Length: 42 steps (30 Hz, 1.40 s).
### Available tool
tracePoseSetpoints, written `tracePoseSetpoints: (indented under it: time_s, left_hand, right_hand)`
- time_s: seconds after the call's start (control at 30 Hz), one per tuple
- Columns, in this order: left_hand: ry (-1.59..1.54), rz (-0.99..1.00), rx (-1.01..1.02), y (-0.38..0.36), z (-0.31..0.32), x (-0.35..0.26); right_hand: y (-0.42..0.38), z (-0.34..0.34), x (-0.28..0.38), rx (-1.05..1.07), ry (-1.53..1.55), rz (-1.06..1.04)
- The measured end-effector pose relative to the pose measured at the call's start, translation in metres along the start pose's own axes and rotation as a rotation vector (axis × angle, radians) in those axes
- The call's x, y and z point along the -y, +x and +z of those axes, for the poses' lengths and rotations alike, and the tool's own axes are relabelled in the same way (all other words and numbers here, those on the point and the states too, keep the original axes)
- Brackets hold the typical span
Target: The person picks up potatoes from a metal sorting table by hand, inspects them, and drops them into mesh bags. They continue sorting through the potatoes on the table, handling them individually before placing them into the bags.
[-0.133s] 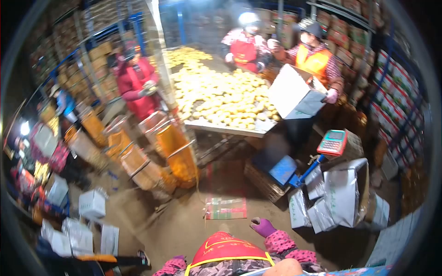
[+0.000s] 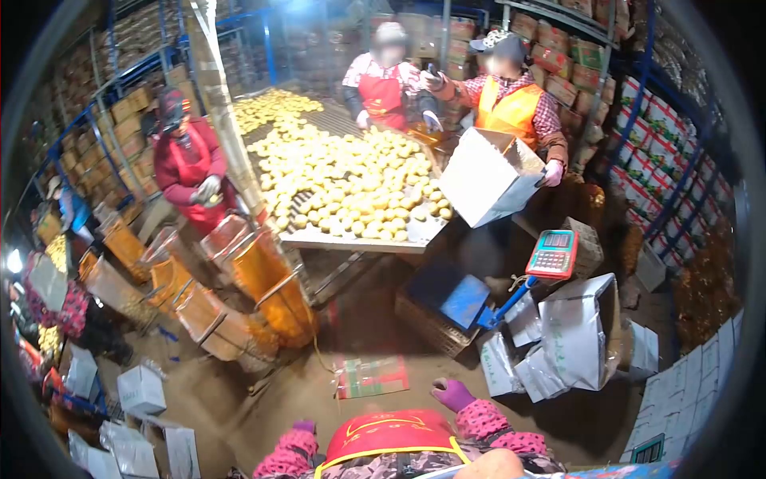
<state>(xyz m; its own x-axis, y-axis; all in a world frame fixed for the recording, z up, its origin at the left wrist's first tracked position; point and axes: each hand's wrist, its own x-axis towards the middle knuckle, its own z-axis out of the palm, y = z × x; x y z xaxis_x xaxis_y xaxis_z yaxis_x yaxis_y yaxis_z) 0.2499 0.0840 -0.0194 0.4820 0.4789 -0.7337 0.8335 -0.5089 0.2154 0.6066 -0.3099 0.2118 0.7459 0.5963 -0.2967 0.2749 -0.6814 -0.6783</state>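
My right hand [image 2: 452, 393], in a purple glove with a pink patterned sleeve, hangs low in front of my red apron [image 2: 388, 433]; it holds nothing and its fingers are loosely apart. Nearest to it on the dirt floor is a flat printed carton [image 2: 370, 376], apart from the hand. Only the purple tip of my left hand [image 2: 303, 426] shows above its pink sleeve at the bottom edge; its fingers are hidden.
A sorting table [image 2: 351, 239] heaped with yellow fruit stands ahead, with three other people around it. One in an orange vest tips a white box [image 2: 487, 176]. A blue platform scale [image 2: 463, 299], white bags [image 2: 570, 331], orange chute sacks [image 2: 267, 291] and stacked boxes ring the floor.
The whole scene has slid left and slightly down in view. My left glove tip shows a little more. The white box at the table stays tipped.
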Motion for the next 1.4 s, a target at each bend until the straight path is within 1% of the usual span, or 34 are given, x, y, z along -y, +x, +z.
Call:
tracePoseSetpoints:
  time_s: [0.03,0.07,0.13,0.2,0.23,0.27,0.3,0.37,0.4,0.43,0.47,0.5,0.57,0.6,0.63,0.67,0.7,0.73,0.77,0.8,0.87,0.9,0.93,0.97,1.03,1.07,1.1,1.17,1.2,1.23,1.3,1.37,1.4]
  left_hand:
    - [0.406,0.217,-0.067,0.016,-0.047,0.01]
    - [0.351,0.171,-0.181,0.026,-0.075,0.007]
    - [-0.604,0.154,-0.388,0.073,-0.125,-0.056]
    - [-0.687,0.235,-0.313,0.103,-0.171,-0.119]
    - [-0.657,0.268,-0.335,0.117,-0.186,-0.15]
    - [-0.687,0.32,-0.332,0.124,-0.198,-0.182]
    - [-0.72,0.363,-0.323,0.131,-0.198,-0.21]
    - [-0.709,0.441,-0.199,0.138,-0.205,-0.252]
    - [-0.705,0.441,-0.119,0.137,-0.213,-0.267]
    - [-0.696,0.433,-0.039,0.133,-0.221,-0.274]
    - [-0.863,0.39,0.137,0.138,-0.227,-0.278]
    - [-0.86,0.282,0.144,0.143,-0.236,-0.278]
    - [-0.494,0.289,-0.147,0.157,-0.268,-0.278]
    - [-0.576,0.263,-0.189,0.158,-0.283,-0.279]
    - [-0.587,0.287,-0.323,0.168,-0.291,-0.278]
    - [-0.626,0.311,-0.431,0.164,-0.3,-0.281]
    - [-0.66,0.34,-0.529,0.149,-0.317,-0.294]
    - [-0.657,0.322,-0.551,0.136,-0.33,-0.305]
    - [-0.652,0.314,-0.573,0.128,-0.344,-0.317]
    - [-0.642,0.315,-0.593,0.128,-0.355,-0.323]
    - [-0.583,0.393,-0.645,0.14,-0.369,-0.329]
    - [-0.561,0.44,-0.675,0.15,-0.379,-0.332]
    - [-0.535,0.513,-0.696,0.158,-0.395,-0.339]
    - [-0.454,0.527,-0.733,0.165,-0.409,-0.346]
    - [-0.212,0.652,-0.815,0.19,-0.433,-0.356]
    - [-0.223,0.773,-0.846,0.214,-0.444,-0.357]
    - [-0.206,0.858,-0.835,0.225,-0.465,-0.364]
    - [-0.09,0.891,-0.914,0.242,-0.502,-0.377]
    - [-0.034,0.901,-0.928,0.256,-0.518,-0.377]
    - [-0.043,0.909,-0.933,0.269,-0.525,-0.381]
    - [0.046,0.811,-0.903,0.284,-0.545,-0.393]
    - [0.109,0.796,-0.788,0.285,-0.564,-0.399]
    - [0.137,0.79,-0.795,0.302,-0.561,-0.394]
  right_hand:
    - [0.004,0.02,0.01,-0.015,0.031,0.033]
    - [-0.001,0.033,0.011,-0.026,0.058,0.049]
    - [0.025,0.031,0.007,-0.093,0.079,0.034]
    - [0.044,0.022,0.011,-0.033,0.08,0.138]
    - [0.058,0.015,0.015,-0.002,0.079,0.184]
    - [0.078,0.016,0.004,0.028,0.219,0.153]
    - [0.095,0.009,0.002,0.004,0.277,0.199]
    - [0.129,0.001,0.002,-0.031,0.401,0.282]
    - [0.166,0.015,-0.037,-0.191,0.061,0.018]
    - [0.183,-0.01,-0.009,-0.089,0.445,0.274]
    - [0.211,-0.018,-0.005,-0.102,0.472,0.255]
    - [0.233,-0.026,-0.003,-0.111,0.495,0.246]
    - [0.275,-0.052,0.018,-0.071,0.582,0.271]
    - [0.298,-0.068,0.032,-0.054,0.629,0.291]
    - [0.314,-0.087,0.047,-0.016,0.637,0.25]
    - [0.335,-0.099,0.058,-0.006,0.554,0.221]
    - [0.356,-0.107,0.069,0.011,0.487,0.245]
    - [0.374,-0.104,0.07,0.004,0.509,0.239]
    - [0.388,-0.108,0.078,0.006,0.497,0.189]
    - [0.396,-0.115,0.097,0.025,0.483,0.181]
    - [0.417,-0.104,0.104,0.053,0.461,0.133]
    - [0.433,-0.083,0.094,-0.029,0.325,0.019]
    - [0.434,-0.086,0.109,0.022,0.315,0.07]
    - [0.432,-0.091,0.123,0.078,0.305,0.118]
    - [0.42,-0.077,0.127,0.053,0.35,0.156]
    - [0.418,-0.069,0.132,0.035,0.375,0.168]
    - [0.415,-0.059,0.135,0.015,0.399,0.201]
    - [0.414,-0.033,0.134,-0.028,0.434,0.26]
    - [0.416,-0.022,0.134,-0.086,0.315,0.21]
    - [0.416,-0.015,0.129,-0.119,0.272,0.183]
    - [0.424,-0.002,0.13,-0.187,0.191,0.132]
    - [0.425,0.017,0.137,-0.26,0.256,0.151]
    - [0.426,0.017,0.15,-0.279,0.288,0.173]
